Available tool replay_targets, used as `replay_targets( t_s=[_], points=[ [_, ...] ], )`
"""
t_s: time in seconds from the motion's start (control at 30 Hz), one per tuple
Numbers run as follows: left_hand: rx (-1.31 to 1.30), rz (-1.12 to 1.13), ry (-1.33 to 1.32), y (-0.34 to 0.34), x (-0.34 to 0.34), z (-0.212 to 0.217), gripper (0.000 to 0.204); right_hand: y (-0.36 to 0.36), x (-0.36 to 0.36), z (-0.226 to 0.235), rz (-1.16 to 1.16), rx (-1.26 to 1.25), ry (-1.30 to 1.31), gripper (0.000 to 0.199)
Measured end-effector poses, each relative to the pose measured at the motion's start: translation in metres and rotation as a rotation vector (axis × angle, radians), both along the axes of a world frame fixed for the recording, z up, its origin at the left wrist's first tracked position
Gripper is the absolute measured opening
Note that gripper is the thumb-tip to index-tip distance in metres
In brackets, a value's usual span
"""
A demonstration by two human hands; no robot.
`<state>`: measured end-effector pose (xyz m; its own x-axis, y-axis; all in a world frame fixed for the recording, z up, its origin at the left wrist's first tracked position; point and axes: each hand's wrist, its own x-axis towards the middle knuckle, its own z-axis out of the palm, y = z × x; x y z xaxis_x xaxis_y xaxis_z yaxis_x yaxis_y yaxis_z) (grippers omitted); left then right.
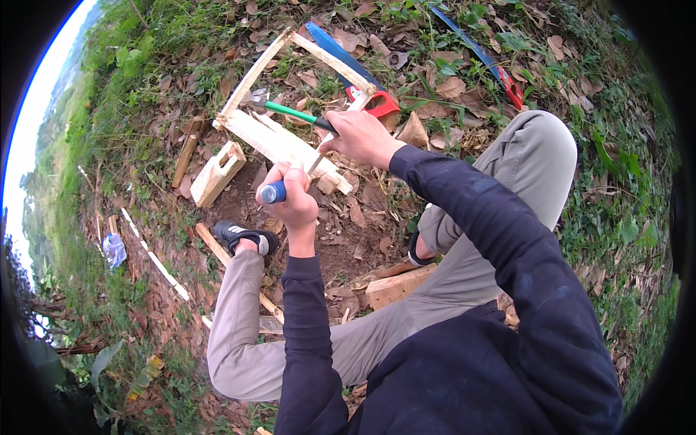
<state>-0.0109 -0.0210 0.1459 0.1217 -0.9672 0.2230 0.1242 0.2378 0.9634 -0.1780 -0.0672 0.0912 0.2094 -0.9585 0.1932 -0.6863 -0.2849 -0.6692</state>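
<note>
My right hand is wrapped round the black grip of a hammer with a green shaft. The metal hammer head is over the light wooden frame, near its left corner. My left hand is closed round a blue-handled chisel-like tool, whose butt end points up toward me. Its far end is partly hidden between my hands. Just beyond the left hand lies the frame's pale, wide plank. A wooden block with a slot cut in it stands to the left.
A blue handsaw with a red handle lies behind the frame, and another blue-bladed saw lies farther right. A thick wooden block sits by my legs. Long sticks and a crumpled plastic bag are on the leafy ground leftward.
</note>
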Motion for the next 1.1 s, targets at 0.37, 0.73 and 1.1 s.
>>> replay_targets(
  t_s=[0.37, 0.73, 1.1],
  points=[
    [-0.067, -0.002, -0.058, -0.002, 0.011, -0.011, 0.031, -0.001, -0.006, 0.003, -0.002, -0.028, 0.037, 0.054],
    [-0.166, 0.058, -0.263, -0.002, 0.007, 0.001, 0.033, 0.013, -0.029, 0.101, -0.018, 0.058, 0.073, 0.031],
    [-0.261, 0.116, -0.332, -0.005, 0.015, 0.003, 0.031, 0.078, -0.065, 0.255, 0.399, 0.166, 0.334, 0.023]
  ],
)
